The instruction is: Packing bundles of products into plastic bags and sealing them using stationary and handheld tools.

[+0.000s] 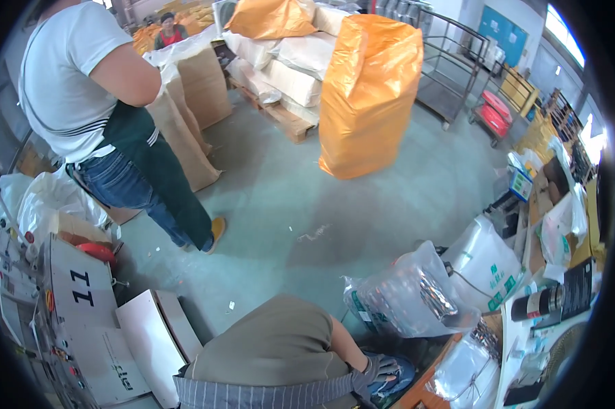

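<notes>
As far as my feed shows, the right hand point(379, 372), grey-gloved, is at a blue item point(404, 379) beside the left edge of the brown worktop point(433, 366); I cannot tell whether its fingers grip it. Clear-wrapped goods point(463, 371) lie near that edge.

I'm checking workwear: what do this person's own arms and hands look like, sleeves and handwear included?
Only one arm shows, apparently the right, though whose it is isn't fully certain. A plain olive-brown cloth sleeve ends short, leaving the forearm bare. The right hand seems to wear a dark grey glove. The left hand is out of view.
</notes>
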{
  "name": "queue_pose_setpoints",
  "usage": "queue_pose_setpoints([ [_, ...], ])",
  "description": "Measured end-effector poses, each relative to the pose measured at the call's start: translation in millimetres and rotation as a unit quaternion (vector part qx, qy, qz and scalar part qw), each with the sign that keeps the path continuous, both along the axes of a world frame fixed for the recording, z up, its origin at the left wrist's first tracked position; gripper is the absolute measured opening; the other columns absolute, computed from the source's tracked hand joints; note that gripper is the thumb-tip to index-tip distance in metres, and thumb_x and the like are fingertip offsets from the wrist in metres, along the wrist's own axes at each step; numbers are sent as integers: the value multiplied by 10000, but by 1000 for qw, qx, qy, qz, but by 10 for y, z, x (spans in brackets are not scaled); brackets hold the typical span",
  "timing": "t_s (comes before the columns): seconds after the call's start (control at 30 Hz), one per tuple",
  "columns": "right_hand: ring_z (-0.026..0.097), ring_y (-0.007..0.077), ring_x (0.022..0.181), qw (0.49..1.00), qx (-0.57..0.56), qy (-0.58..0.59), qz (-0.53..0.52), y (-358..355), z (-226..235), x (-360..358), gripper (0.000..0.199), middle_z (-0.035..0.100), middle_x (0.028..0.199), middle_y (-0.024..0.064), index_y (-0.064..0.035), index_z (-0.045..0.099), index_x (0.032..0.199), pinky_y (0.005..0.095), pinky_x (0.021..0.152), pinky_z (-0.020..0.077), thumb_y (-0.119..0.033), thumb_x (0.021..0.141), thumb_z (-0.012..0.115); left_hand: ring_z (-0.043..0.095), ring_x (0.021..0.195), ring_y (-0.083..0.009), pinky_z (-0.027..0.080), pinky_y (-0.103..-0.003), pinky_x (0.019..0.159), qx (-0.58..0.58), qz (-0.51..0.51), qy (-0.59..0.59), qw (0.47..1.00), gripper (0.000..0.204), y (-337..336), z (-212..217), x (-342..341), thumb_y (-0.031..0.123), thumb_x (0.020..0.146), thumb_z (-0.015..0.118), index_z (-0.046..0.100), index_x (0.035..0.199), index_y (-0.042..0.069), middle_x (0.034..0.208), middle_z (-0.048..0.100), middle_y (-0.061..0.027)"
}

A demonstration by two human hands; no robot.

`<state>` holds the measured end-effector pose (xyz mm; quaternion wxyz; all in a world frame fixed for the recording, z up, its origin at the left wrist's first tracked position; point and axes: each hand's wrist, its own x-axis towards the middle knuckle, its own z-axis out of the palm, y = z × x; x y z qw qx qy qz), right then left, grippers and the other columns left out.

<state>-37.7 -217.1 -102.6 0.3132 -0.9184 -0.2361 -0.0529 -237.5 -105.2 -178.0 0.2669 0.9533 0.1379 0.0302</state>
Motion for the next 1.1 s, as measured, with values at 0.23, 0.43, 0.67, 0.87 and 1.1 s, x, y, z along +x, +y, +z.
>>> queue_pose_setpoints([
  [0.23, 475, 300, 1143, 992, 69, -48, -91, -1742, -1101, 312, 563, 445, 1307, 174, -73, 398, 1324, 402, 891, 450, -367, 866, 538, 47, 1369, -411, 198, -565, 1028, 5, -55, 114, 992, 1077, 91, 854, -316, 506, 676, 676, 76, 1441, 43, 1482, 24, -246],
  [0.43, 477, 264, 1106, 963, 228, 68, -125, -1607, -26, -895, 501, 493, 1205, 166, 47, 404, 1269, 360, 939, 400, -246, 885, 537, 266, 1270, -439, 267, -533, 998, 95, -113, 139, 979, 734, -252, 1239, -6, 407, 758, 601, 351, 1325, 14, 1373, 271, -272],
  [0.67, 450, 303, 1191, 903, 374, 55, -205, -2463, 980, -1021, 697, 458, 1279, 221, 27, 294, 1364, 352, 979, 363, -291, 840, 625, 577, 963, -328, 452, -381, 853, -102, -293, -191, 931, 405, -1102, 1673, 966, 321, 844, 597, 561, 1118, 25, 1032, 599, -181],
  [0.87, 418, 337, 1213, 888, 70, -194, -410, -4142, 1829, -904, 644, 432, 1302, 236, 21, 390, 1303, 385, 999, 327, -371, 839, 606, 580, 946, -358, 465, -404, 801, -101, -299, -179, 932, 385, -1590, 1741, 1734, 279, 827, 599, 555, 1104, 15, 1035, 594, -189],
  [1.1, 412, 385, 1220, 701, -40, 50, -710, -6528, 1521, -818, 864, 449, 1295, 256, 11, 410, 1314, 393, 1014, 326, -663, 778, 474, 610, 888, -290, 483, -354, 775, -177, -291, -66, 938, 380, -1559, 1511, 1792, 295, 838, 607, 569, 1092, 15, 1001, 611, -179],
])
